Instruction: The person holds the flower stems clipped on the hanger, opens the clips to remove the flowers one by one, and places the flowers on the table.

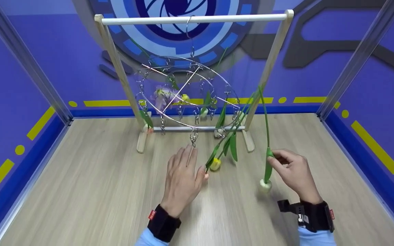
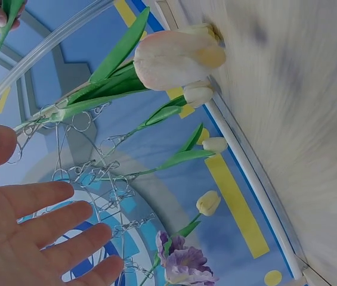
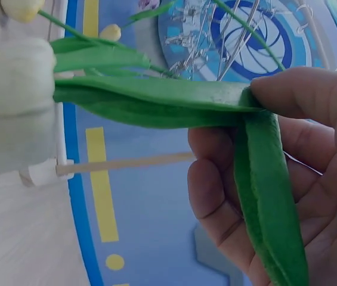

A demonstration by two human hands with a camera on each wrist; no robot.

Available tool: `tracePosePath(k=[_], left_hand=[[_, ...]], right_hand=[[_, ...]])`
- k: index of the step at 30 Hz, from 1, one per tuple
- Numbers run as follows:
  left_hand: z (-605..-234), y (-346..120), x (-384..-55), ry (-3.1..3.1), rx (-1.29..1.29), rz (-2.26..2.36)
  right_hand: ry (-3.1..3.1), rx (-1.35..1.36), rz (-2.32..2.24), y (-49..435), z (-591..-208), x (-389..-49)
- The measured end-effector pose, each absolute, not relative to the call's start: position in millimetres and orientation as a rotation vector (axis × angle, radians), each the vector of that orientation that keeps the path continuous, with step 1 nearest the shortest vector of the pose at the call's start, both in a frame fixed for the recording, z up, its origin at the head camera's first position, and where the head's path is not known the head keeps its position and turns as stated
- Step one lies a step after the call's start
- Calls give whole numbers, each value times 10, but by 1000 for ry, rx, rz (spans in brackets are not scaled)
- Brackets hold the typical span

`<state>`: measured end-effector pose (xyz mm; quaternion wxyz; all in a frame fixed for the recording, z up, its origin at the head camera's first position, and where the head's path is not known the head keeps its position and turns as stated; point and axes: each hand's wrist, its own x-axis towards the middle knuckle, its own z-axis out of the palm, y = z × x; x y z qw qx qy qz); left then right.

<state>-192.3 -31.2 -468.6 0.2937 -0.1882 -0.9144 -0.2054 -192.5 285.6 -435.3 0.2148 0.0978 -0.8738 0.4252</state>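
My right hand (image 1: 292, 169) pinches a white artificial tulip (image 1: 265, 185) by its green stem and leaves, the bloom hanging downward. Its stem arches up near the right post of the rack. In the right wrist view thumb and fingers close on the leaves (image 3: 162, 98). My left hand (image 1: 182, 181) has its fingers extended just below the front clip (image 1: 193, 136) of a round metal clip hanger (image 1: 180, 124); contact is unclear. Beside its thumb hang a yellow tulip (image 1: 215, 164) and a pale pink tulip (image 2: 174, 59), the latter mostly hidden in the head view.
The hanger hooks over the white bar (image 1: 197, 19) of a wooden rack (image 1: 116, 65). More flowers hang from its clips, among them a purple one (image 1: 162, 97). Blue printed panels (image 1: 19, 68) wall in the wood-grain table (image 1: 101, 191) at the back and sides.
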Motion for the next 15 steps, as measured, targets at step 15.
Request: tracePosePath(k=[15], left_hand=[[-4715,-304,-1934,-2452,-488,-541]], right_hand=[[-2526,148,1193,3088,-4504,-2014]])
